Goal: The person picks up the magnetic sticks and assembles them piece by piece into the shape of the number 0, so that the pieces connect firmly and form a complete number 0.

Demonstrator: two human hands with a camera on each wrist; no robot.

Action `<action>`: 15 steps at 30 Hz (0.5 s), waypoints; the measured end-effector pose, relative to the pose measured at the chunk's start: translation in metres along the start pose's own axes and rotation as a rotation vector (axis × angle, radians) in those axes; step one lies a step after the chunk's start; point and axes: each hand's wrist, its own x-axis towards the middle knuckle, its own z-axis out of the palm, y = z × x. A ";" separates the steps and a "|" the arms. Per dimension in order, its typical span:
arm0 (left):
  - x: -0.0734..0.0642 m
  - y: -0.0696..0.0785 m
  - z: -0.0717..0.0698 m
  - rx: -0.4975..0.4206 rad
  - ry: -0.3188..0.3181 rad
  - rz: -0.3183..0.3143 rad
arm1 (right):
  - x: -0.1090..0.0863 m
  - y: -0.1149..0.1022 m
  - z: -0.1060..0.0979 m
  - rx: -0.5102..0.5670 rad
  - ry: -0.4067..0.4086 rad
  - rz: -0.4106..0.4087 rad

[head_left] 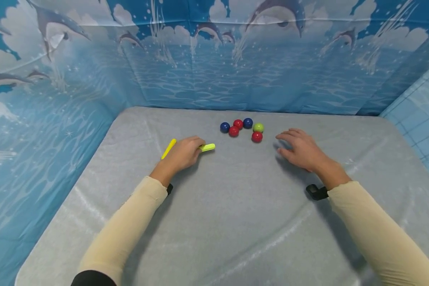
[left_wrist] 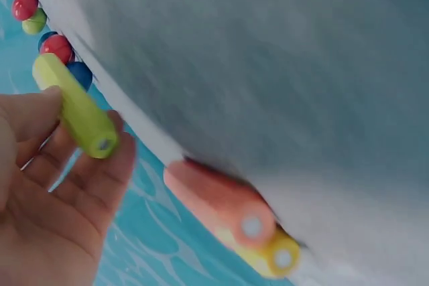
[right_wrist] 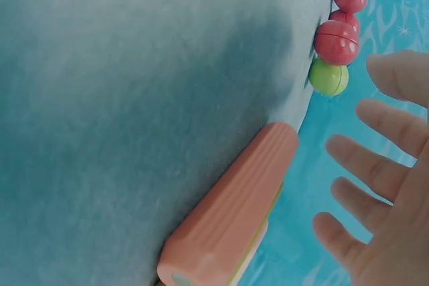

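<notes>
My left hand (head_left: pixel 186 153) pinches a yellow-green toy rod (head_left: pixel 208 147) between thumb and fingers. The left wrist view shows this rod (left_wrist: pixel 77 105) with a small grey dot in its end. Below that hand lie an orange rod (left_wrist: pixel 218 202) and a yellow rod (left_wrist: pixel 275 256), side by side on the cloth; the head view shows the yellow one (head_left: pixel 169 148) partly behind the hand. My right hand (head_left: pixel 300 151) hovers over the cloth, fingers spread and holding nothing. Under it, the right wrist view shows a grooved orange rod (right_wrist: pixel 228 205), with a yellow-green edge behind it.
Several glossy balls lie grouped towards the back of the grey cloth-covered table (head_left: pixel 228 222): blue (head_left: pixel 225 127), red (head_left: pixel 234 131) and one green (head_left: pixel 258 127). A nearer red ball (head_left: pixel 257 137) sits beside the green one. Blue dolphin-print curtains (head_left: pixel 214 79) hang behind and left.
</notes>
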 end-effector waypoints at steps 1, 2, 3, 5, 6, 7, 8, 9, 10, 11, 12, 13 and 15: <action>0.004 0.002 0.001 -0.013 -0.004 -0.002 | 0.000 0.000 0.000 0.007 0.001 0.001; 0.007 0.004 0.002 -0.021 -0.007 -0.002 | 0.001 0.000 0.001 0.012 -0.001 0.003; 0.011 0.007 0.003 -0.029 -0.014 -0.005 | 0.001 0.000 0.001 0.016 -0.004 0.005; 0.018 0.012 0.005 -0.038 -0.027 -0.011 | 0.001 -0.001 0.002 0.025 -0.010 0.006; 0.021 0.015 0.006 -0.041 -0.034 -0.010 | 0.001 -0.001 0.002 0.026 -0.013 0.008; 0.024 0.018 0.007 -0.046 -0.041 -0.008 | 0.001 -0.001 0.002 0.028 -0.015 0.008; 0.027 0.021 0.009 -0.053 -0.048 -0.005 | 0.001 -0.002 0.003 0.030 -0.017 0.008; 0.030 0.024 0.010 -0.061 -0.054 -0.002 | 0.001 -0.002 0.003 0.033 -0.017 0.009; 0.033 0.027 0.012 -0.071 -0.058 -0.001 | 0.001 -0.002 0.003 0.039 -0.017 0.010; 0.036 0.029 0.013 -0.082 -0.062 -0.001 | 0.002 -0.003 0.003 0.041 -0.016 0.009; 0.039 0.032 0.015 -0.090 -0.064 0.000 | 0.002 -0.003 0.003 0.043 -0.014 0.008; 0.041 0.034 0.016 -0.102 -0.067 -0.004 | 0.003 -0.003 0.004 0.046 -0.012 0.007; 0.046 0.037 0.019 -0.122 -0.069 -0.013 | 0.005 -0.004 0.005 0.050 -0.011 0.002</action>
